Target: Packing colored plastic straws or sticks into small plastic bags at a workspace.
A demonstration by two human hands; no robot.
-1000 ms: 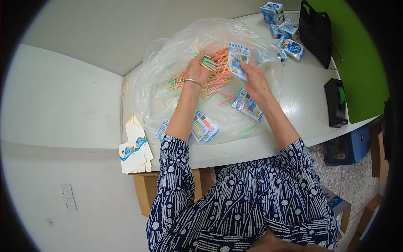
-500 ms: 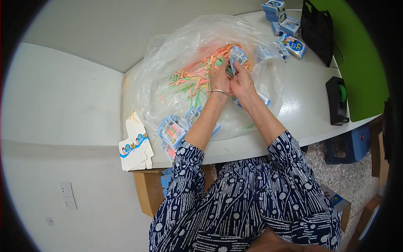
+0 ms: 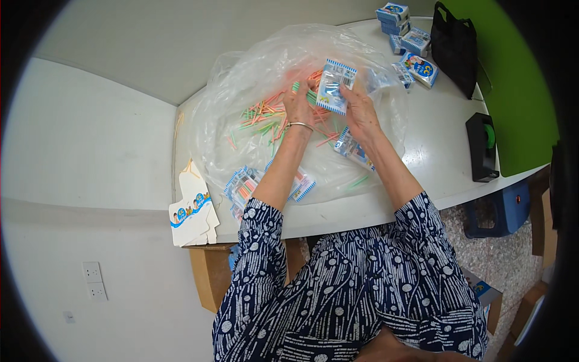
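Observation:
My left hand (image 3: 298,107), with a bracelet at its wrist, closes round a small bunch of green-and-white striped sticks (image 3: 306,93). In my right hand (image 3: 362,114) is a blue-and-white plastic packet (image 3: 333,90), gripped at its right edge with the thumb on its face. The packet's upper end leans toward the far side, close beside the bunch. Both hands are above a large clear plastic bag (image 3: 265,60) spread on the table. Loose thin pink, green and orange sticks (image 3: 265,113) lie on it. Another packet (image 3: 350,148) rests below my right wrist.
Several filled packets (image 3: 244,184) lie by my left forearm. A flattened printed carton (image 3: 196,208) is at the table's left corner. Small packs (image 3: 416,41), a black bag (image 3: 453,51) and a tape dispenser (image 3: 480,148) line the right side, near a green partition (image 3: 525,90).
My hands have moved apart, the left one leftward with the sticks. The packet, earlier partly folded between the hands, now shows its face in my right hand.

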